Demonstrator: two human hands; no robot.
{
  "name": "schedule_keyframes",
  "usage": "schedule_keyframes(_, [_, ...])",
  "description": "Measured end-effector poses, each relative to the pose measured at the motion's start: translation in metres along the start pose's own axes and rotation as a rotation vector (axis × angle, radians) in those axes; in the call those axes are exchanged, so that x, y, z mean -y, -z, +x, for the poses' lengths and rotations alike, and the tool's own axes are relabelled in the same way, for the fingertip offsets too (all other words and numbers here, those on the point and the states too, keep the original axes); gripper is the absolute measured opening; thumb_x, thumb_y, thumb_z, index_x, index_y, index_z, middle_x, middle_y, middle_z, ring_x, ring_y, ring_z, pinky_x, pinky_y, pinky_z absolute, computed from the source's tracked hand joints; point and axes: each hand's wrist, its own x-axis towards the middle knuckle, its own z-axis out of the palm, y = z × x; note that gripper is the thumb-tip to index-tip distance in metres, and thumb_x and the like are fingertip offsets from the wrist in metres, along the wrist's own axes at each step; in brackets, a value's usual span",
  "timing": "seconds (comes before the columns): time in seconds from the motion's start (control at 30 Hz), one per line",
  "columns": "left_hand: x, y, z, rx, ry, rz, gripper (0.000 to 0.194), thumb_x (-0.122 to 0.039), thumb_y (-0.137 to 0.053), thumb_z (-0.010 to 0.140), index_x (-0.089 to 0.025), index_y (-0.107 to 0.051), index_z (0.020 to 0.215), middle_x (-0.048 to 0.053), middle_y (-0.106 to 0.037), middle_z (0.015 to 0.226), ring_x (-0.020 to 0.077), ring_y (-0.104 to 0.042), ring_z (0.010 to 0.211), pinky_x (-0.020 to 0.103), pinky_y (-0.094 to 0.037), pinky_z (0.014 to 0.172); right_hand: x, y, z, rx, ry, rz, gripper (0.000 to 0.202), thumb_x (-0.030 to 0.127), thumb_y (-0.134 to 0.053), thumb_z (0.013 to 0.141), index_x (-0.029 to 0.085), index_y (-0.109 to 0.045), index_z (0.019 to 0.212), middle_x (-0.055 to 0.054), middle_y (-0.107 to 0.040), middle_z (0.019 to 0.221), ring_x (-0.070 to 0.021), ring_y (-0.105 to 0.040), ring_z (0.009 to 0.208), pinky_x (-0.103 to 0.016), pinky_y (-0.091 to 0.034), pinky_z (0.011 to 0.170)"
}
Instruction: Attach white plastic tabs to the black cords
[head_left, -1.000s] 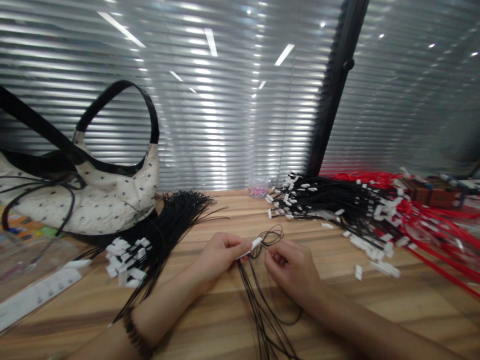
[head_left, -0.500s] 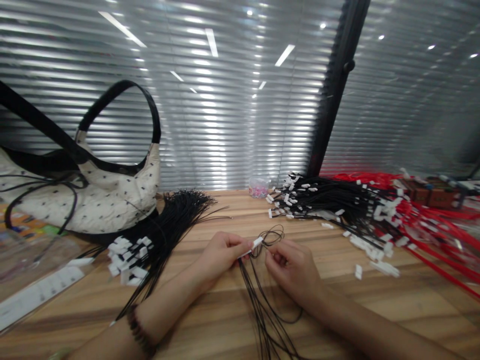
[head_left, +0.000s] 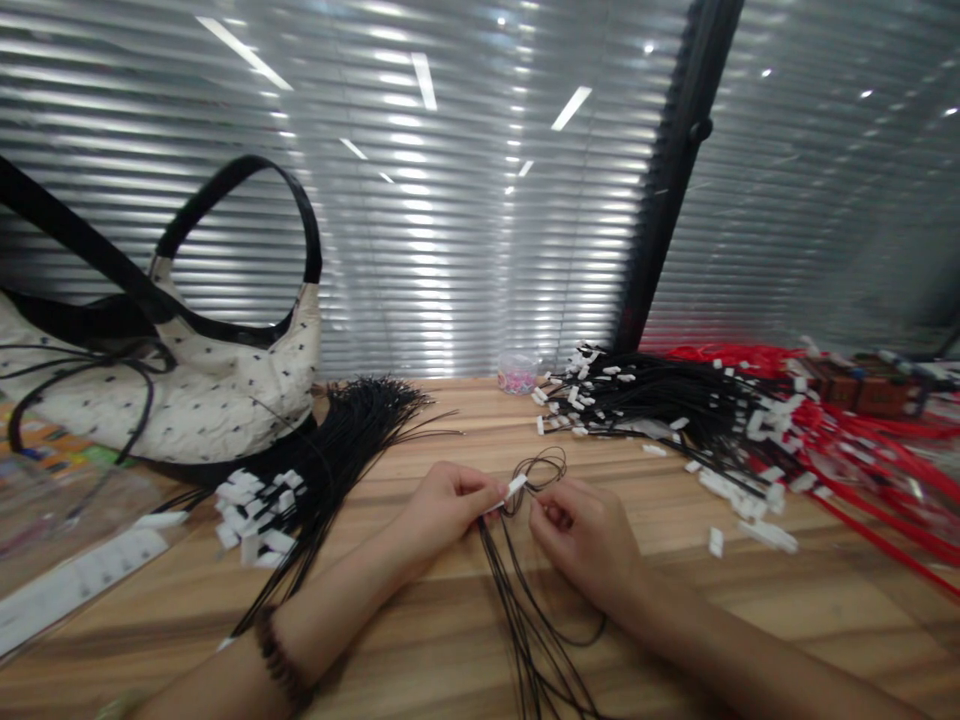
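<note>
Slatted blinds, streaked with reflected lights, rise beyond the far edge of the wood-grain table. Toward the table's far left corner sits a pale handbag with black straps; its inside is hidden. A long heap of black wires with white ends lies along the far edge, right of centre, with red wires toward the right edge. A brown box stands among these near the far right corner, its contents unclear. Mid-table, the left hand pinches a white piece between thumb and fingers. The right hand, just beside, has its fingers curled and pressed together on a strand of the looped thin black wires. At the far edge's middle, a small clear tub holds pink and other coloured bits.
</note>
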Motion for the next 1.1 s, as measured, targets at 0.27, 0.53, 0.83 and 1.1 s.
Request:
schedule_keyframes(0.27, [0.0007, -0.0011, 0.0, 0.049, -0.052, 0.024, 0.035, -0.044, -0.059, 0.067, -0.012, -0.062, 0.057, -0.001, -0.05, 0.05, 0.0109, -0.037, 0.051, 0.023, -0.025, 0.05, -0.0041, 0.0038, 0.0017, 0.048, 0.297, -0.277, 0.017, 0.016, -0.048, 0.079, 0.018, -0.054, 0.064, -0.003, -0.054, 0.063, -0.015, -0.047, 0.059, -0.027, -0.029, 0.054])
schedule_keyframes(0.53, [-0.0027, -0.0009, -0.0008, 0.07, -0.049, 0.019, 0.034, -0.043, -0.06, 0.067, -0.013, -0.058, 0.051, 0.0, -0.051, 0.049, 0.0107, -0.038, 0.05, 0.024, -0.025, 0.051, -0.003, 0.0041, 0.0033, 0.028, 0.488, -0.286, 0.021, 0.009, -0.041, 0.085, 0.013, -0.061, 0.081, -0.014, -0.057, 0.111, -0.0261, -0.048, 0.101, -0.041, -0.038, 0.084])
schedule_keyframes(0.83, [0.0021, -0.0007, -0.0001, 0.081, -0.064, 0.004, 0.034, -0.042, -0.06, 0.068, -0.012, -0.057, 0.053, -0.001, -0.049, 0.05, 0.0106, -0.036, 0.051, 0.025, -0.025, 0.052, -0.0016, 0.0045, 0.0014, 0.055, 0.565, -0.238, 0.035, 0.006, -0.026, 0.09, 0.008, -0.06, 0.086, -0.017, -0.063, 0.102, -0.0227, -0.056, 0.089, -0.045, -0.037, 0.084])
schedule_keyframes(1.1, [0.0003, 0.0007, -0.0009, 0.046, -0.055, 0.006, 0.035, -0.044, -0.058, 0.07, -0.013, -0.057, 0.053, -0.001, -0.048, 0.05, 0.0102, -0.035, 0.05, 0.024, -0.023, 0.05, -0.0045, 0.0036, 0.0013, 0.058, 0.43, -0.157, 0.022, 0.007, -0.039, 0.086, 0.012, -0.06, 0.082, -0.015, -0.062, 0.108, -0.0242, -0.056, 0.096, -0.042, -0.041, 0.082])
